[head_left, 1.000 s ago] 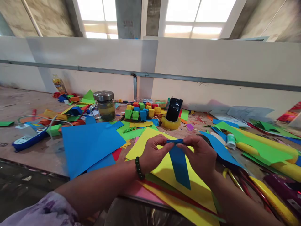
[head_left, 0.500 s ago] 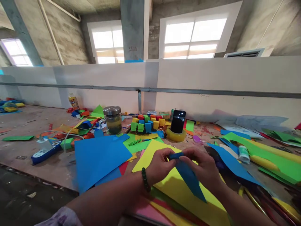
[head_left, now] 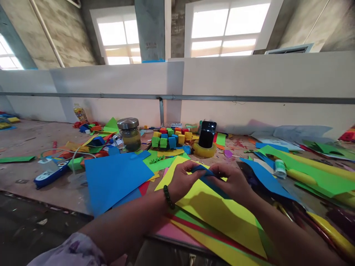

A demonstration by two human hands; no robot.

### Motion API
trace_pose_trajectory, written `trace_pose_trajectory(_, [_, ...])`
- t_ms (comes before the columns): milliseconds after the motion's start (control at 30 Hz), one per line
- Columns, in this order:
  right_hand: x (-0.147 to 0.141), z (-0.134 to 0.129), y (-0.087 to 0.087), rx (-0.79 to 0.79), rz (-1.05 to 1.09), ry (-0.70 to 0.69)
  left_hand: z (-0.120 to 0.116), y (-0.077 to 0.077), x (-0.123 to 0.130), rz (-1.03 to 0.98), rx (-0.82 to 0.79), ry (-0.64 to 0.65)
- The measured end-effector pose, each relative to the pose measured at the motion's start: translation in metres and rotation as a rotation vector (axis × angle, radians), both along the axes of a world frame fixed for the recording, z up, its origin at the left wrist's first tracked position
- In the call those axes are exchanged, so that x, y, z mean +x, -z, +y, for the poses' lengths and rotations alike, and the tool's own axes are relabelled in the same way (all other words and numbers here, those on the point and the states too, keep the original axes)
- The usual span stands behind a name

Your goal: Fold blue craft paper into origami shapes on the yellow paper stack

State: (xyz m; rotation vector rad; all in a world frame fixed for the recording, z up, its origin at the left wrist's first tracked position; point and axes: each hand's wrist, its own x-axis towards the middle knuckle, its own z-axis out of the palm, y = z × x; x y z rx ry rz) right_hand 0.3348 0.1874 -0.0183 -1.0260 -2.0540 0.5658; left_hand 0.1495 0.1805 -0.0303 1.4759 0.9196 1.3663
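A narrow folded strip of blue paper (head_left: 215, 186) is held up between my two hands, above a large yellow sheet (head_left: 230, 218). My left hand (head_left: 183, 181), with a dark beaded bracelet (head_left: 168, 197) at the wrist, pinches the strip's upper left end. My right hand (head_left: 231, 181) grips it a little further right, thumb and fingers closed on it. Part of the strip is hidden behind the right-hand fingers. Under the yellow sheet lie green, red and pink sheets. A larger blue sheet (head_left: 118, 177) rests to the left.
Folded paper cubes (head_left: 172, 138) are heaped at the back, between a lidded glass mug (head_left: 129, 136) and a phone (head_left: 207, 135) standing on a yellow tape roll (head_left: 204, 150). A power strip (head_left: 51, 173) lies left. At right are a small white-green container (head_left: 280, 169) and green sheets (head_left: 321, 173).
The blue strip has swung from hanging steeply down to a flatter tilt. Both hands still hold it, and the view has dipped and shifted slightly right.
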Motion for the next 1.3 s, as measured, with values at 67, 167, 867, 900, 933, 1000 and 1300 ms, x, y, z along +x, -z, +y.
trace_pose_trajectory(67, [0.0, 0.0, 0.0, 0.014, -0.005, 0.005, -0.001, 0.0, -0.001, 0.031, 0.026, -0.016])
trace_pose_trajectory(167, [-0.001, -0.001, -0.003, 0.011, 0.012, 0.007, -0.001, 0.0, -0.001, 0.045, 0.052, -0.036])
trace_pose_trajectory(867, [0.005, -0.011, -0.002, 0.471, 0.151, -0.051, -0.013, -0.005, 0.002, 0.001, 0.336, -0.055])
trace_pose_trajectory(900, [0.005, -0.012, -0.004, 0.465, 0.15, -0.052, -0.014, -0.006, 0.001, 0.025, 0.356, -0.053])
trace_pose_trajectory(933, [0.004, -0.014, -0.006, 0.465, 0.156, -0.046, -0.016, -0.007, 0.001, 0.05, 0.376, -0.055])
trace_pose_trajectory(1000, [0.002, -0.02, -0.01, 0.495, 0.168, -0.054, -0.023, -0.01, 0.0, 0.106, 0.397, -0.087])
trace_pose_trajectory(1300, [-0.009, -0.026, -0.012, 0.6, 0.146, -0.028, -0.021, 0.0, -0.002, 0.203, 0.448, -0.093])
